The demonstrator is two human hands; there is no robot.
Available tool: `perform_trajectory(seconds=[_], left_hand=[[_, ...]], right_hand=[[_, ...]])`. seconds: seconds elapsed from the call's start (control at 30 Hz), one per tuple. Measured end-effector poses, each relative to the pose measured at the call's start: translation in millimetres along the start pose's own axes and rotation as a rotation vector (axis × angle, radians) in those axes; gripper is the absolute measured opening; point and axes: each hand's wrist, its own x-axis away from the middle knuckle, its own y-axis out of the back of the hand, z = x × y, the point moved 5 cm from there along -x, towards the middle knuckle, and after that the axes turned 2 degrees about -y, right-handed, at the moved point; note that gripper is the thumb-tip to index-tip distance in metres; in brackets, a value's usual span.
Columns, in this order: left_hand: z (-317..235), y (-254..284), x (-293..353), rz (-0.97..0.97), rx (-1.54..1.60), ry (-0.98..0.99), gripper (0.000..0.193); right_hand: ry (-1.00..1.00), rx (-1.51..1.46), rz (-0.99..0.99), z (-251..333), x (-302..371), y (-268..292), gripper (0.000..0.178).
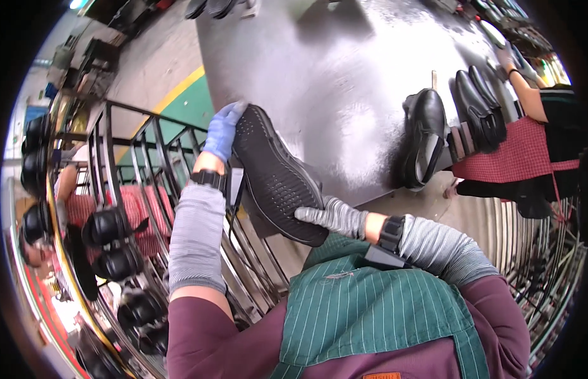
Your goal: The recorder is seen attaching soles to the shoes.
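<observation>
A black shoe (275,180) is held up in front of me, its dotted, ribbed sole facing up and its length slanting from upper left to lower right. My left hand (224,129), in a blue glove, grips the far end. At the near end, my right hand (335,216) wears a grey striped glove, with its thumb laid on the sole and the other fingers behind the edge. The shoe's upper is turned away and hidden. To the right, another black slip-on shoe (425,136) rests on the metal table (370,76).
More black shoes (478,104) stand at the table's right side, beside a person in a red checked apron (505,148). Black metal racks (139,136) rise at my left, close to my arm. A curved rack (85,297) further left carries several black shoes.
</observation>
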Motion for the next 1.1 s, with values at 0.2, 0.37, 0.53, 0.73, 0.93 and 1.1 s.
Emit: perform_trajectory(seconds=[0.2, 0.37, 0.53, 0.73, 0.93, 1.1], left_hand=[[8, -51, 79, 0.237, -0.179, 0.019, 0.036], [15, -51, 113, 0.252, -0.044, 0.084, 0.048], [31, -45, 103, 0.316, 0.505, 0.047, 0.057], [15, -62, 113, 0.314, 0.325, 0.007, 0.048], [-27, -61, 148, 0.22, 0.257, -0.227, 0.048], [-33, -100, 259, 0.351, 0.213, -0.239, 0.05]], right_hand=[[-0.164, 0.5, 0.198, -42, 68, 4, 0.063], [-0.098, 0.271, 0.146, 15, 41, 28, 0.062], [0.309, 0.408, -0.032, 96, -61, 9, 0.046], [0.479, 0.169, -0.192, 73, -75, 10, 0.036], [0.798, 0.206, -0.216, 86, -20, -29, 0.025], [0.769, 0.322, -0.25, 6, 71, -38, 0.033]])
